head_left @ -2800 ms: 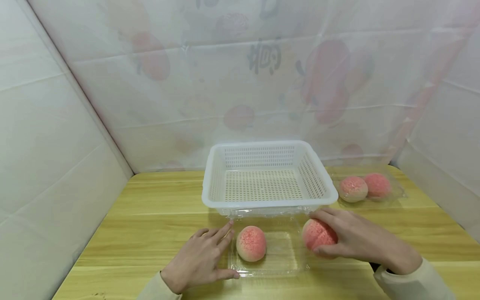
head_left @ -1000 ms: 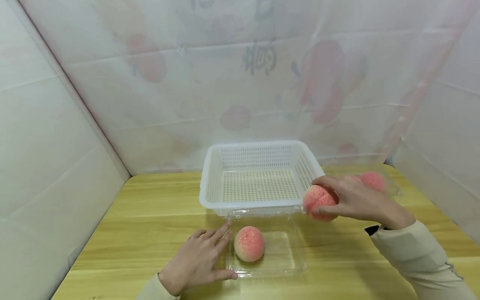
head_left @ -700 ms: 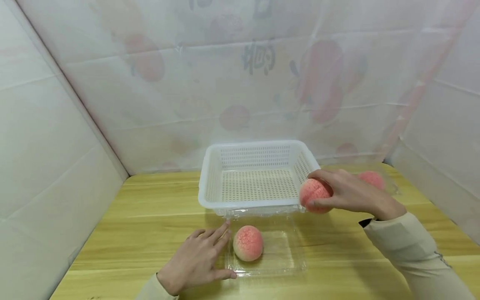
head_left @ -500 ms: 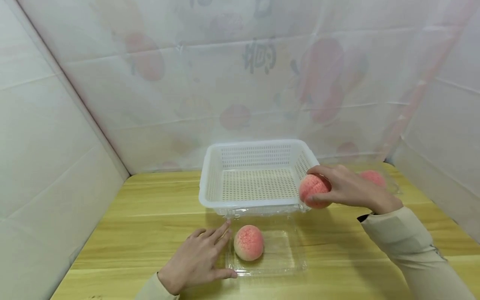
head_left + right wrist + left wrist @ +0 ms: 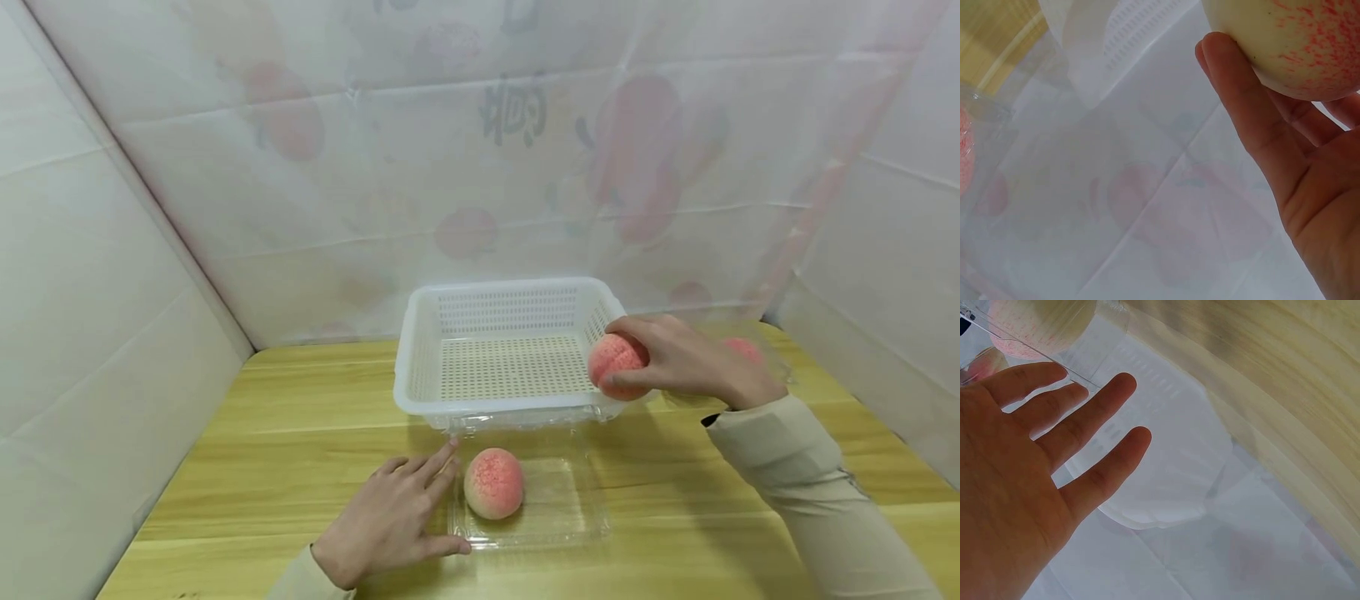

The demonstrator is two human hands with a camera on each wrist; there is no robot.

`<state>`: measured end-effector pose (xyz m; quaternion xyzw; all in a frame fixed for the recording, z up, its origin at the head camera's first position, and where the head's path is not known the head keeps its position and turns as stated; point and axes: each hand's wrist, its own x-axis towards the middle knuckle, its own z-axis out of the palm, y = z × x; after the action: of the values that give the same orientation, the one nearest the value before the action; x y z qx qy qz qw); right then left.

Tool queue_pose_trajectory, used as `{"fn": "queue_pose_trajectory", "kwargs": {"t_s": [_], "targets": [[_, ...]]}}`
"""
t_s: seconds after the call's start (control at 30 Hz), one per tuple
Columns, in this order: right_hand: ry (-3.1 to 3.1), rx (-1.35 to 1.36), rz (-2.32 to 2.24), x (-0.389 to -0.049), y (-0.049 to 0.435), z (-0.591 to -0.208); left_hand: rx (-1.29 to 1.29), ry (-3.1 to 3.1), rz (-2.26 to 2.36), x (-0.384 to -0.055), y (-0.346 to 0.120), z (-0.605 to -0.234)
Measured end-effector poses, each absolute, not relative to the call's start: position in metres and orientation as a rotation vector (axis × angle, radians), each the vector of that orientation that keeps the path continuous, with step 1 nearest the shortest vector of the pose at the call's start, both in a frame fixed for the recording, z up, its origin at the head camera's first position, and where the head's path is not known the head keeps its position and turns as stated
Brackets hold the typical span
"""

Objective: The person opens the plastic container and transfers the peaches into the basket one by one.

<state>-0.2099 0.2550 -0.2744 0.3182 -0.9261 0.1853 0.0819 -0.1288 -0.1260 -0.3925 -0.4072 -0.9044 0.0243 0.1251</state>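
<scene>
My right hand (image 5: pixel 678 358) grips a pink peach (image 5: pixel 617 365) at the front right corner of the white plastic basket (image 5: pixel 408 367). In the right wrist view the fingers wrap the pale side of that peach (image 5: pixel 1310 44). A second peach (image 5: pixel 493 483) lies in the left half of a clear plastic clamshell box (image 5: pixel 551 504), which sits in front of the basket. My left hand (image 5: pixel 390 517) lies by the left side of the box with fingers spread, fingertips and thumb at its edge. The left wrist view shows these fingers (image 5: pixel 1097 419) straight and holding nothing.
Behind my right hand, a peach (image 5: pixel 744 350) in another clear box (image 5: pixel 780 367) shows partly at the back right. White printed cloth walls (image 5: pixel 465 167) enclose the wooden table (image 5: pixel 300 433) at the back and sides.
My right hand has lifted the peach from beside the clear box and carried it back and leftward to the basket's corner. My left hand has stayed by the box.
</scene>
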Motion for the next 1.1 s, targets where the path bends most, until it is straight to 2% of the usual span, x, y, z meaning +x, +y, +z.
{"fn": "queue_pose_trajectory", "kwargs": {"t_s": [1.1], "targets": [[-2.848,0.723,0.638,-0.262,0.234,-0.273,-1.176,-2.623,0.079,-0.131,-0.126,-0.394]]}}
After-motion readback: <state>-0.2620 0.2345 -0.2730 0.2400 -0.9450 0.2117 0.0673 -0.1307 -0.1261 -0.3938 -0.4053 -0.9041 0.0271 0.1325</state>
